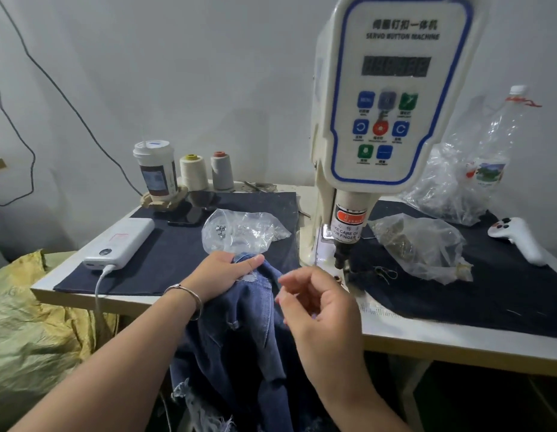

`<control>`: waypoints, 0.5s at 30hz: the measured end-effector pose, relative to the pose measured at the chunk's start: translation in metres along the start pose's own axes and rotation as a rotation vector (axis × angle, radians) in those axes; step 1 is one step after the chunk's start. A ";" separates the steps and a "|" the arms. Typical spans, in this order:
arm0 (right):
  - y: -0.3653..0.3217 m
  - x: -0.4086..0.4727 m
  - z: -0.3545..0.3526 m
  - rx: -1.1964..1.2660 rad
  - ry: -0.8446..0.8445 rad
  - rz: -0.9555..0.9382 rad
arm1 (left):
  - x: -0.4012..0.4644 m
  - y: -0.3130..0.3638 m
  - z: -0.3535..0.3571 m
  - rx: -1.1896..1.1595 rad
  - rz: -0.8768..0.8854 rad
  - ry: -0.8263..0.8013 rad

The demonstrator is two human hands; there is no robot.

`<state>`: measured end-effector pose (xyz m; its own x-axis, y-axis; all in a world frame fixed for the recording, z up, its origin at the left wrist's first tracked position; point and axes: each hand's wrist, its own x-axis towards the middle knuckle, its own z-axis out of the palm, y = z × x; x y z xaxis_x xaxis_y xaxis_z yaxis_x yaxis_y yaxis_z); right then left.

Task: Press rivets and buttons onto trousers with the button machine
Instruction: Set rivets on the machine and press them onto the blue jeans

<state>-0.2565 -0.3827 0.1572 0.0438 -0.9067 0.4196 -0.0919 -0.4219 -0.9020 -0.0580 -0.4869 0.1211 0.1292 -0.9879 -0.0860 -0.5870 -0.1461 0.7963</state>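
Blue denim trousers with frayed rips hang over the table's front edge. My left hand grips their upper edge, thumb on top of the cloth. My right hand hovers just right of the trousers, fingers loosely curled, and I see nothing held in it. The white servo button machine stands behind it, its black press head a little above and right of my right hand. A clear bag holding small metal rivets lies just beyond my left hand.
A white power bank with a cable lies at the left on dark cloth. A cup, two thread cones and a phone stand at the back. More plastic bags, a bottle and a white controller sit right.
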 end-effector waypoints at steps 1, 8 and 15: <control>0.000 0.008 0.009 -0.081 -0.004 -0.060 | -0.001 0.000 -0.003 0.030 0.015 -0.008; 0.018 0.096 0.071 -0.514 -0.066 -0.103 | -0.004 -0.024 -0.027 0.122 0.127 0.068; 0.054 0.170 0.126 -0.958 -0.374 -0.084 | -0.005 -0.034 -0.027 -0.075 0.123 -0.001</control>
<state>-0.1284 -0.5598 0.1675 0.3781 -0.8850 0.2716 -0.8211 -0.4561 -0.3432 -0.0175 -0.4753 0.1105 0.0591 -0.9982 0.0143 -0.5369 -0.0197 0.8434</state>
